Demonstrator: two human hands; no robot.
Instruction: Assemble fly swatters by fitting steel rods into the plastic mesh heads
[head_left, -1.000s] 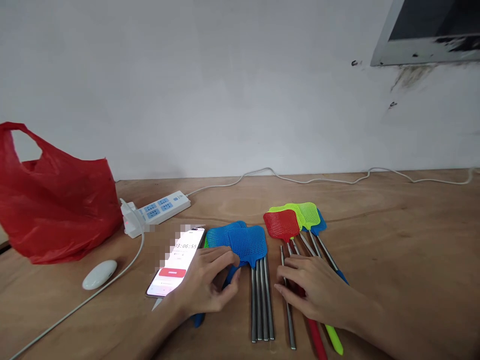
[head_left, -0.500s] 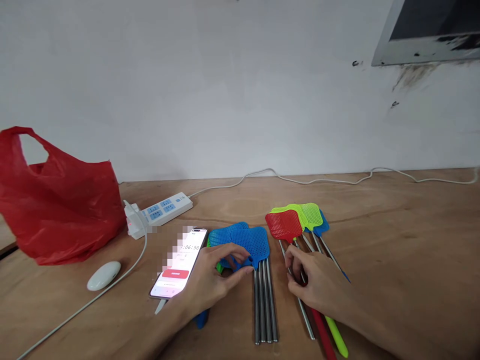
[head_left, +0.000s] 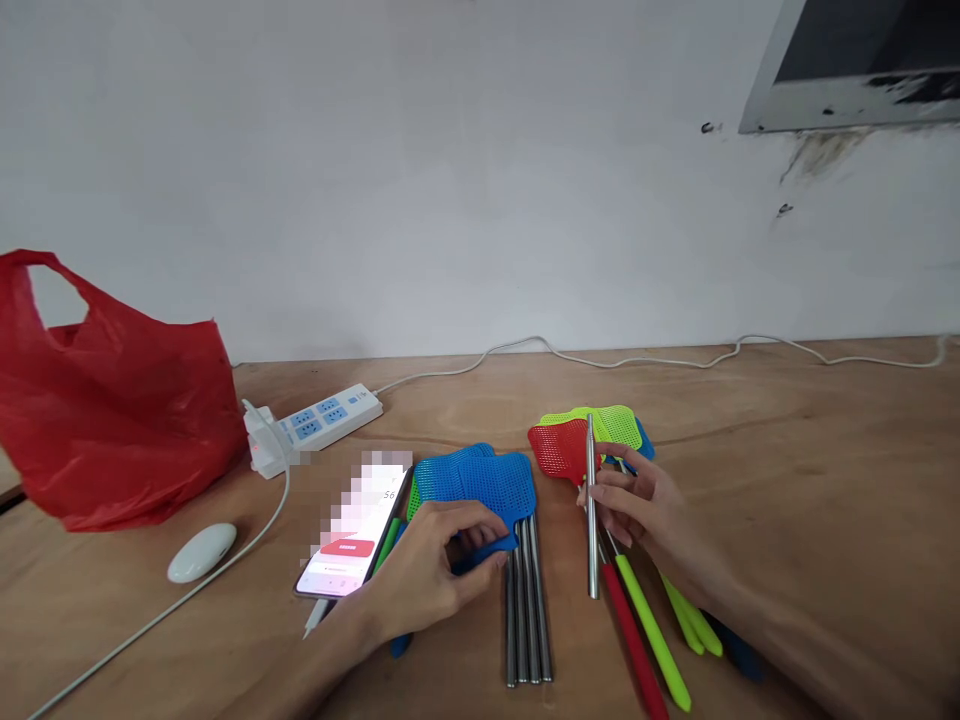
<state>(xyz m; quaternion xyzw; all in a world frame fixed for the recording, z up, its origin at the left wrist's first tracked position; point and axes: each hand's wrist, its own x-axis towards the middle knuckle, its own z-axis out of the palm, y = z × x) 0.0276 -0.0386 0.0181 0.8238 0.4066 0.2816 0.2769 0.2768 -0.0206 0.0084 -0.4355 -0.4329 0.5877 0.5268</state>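
Note:
My left hand (head_left: 435, 570) is closed in a pinch on a blue plastic swatter part (head_left: 486, 552), mostly hidden by the fingers. Behind it lie overlapping blue fly swatter heads (head_left: 499, 485), with a green edge showing at their left. Several metal rods (head_left: 529, 620) rest side by side just right of that hand. Between the fingers of my right hand (head_left: 645, 500) is a single metal rod (head_left: 592, 530), held nearly upright. Close by it are a red swatter head (head_left: 556, 448) and yellow-green heads (head_left: 619, 425), with a red handle (head_left: 634, 640) and yellow-green handles (head_left: 654, 635) in front.
A lit phone (head_left: 356, 535) lies left of my left hand, with a cable at its lower end. Farther left are a white oval object (head_left: 202, 553), a power strip (head_left: 322, 425) and a red plastic bag (head_left: 120, 420). A white cord runs along the wall.
My right hand has picked up a metal rod and raised it upright. My left hand has drawn the blue part up and tilted it, uncovering the green handle beside the phone.

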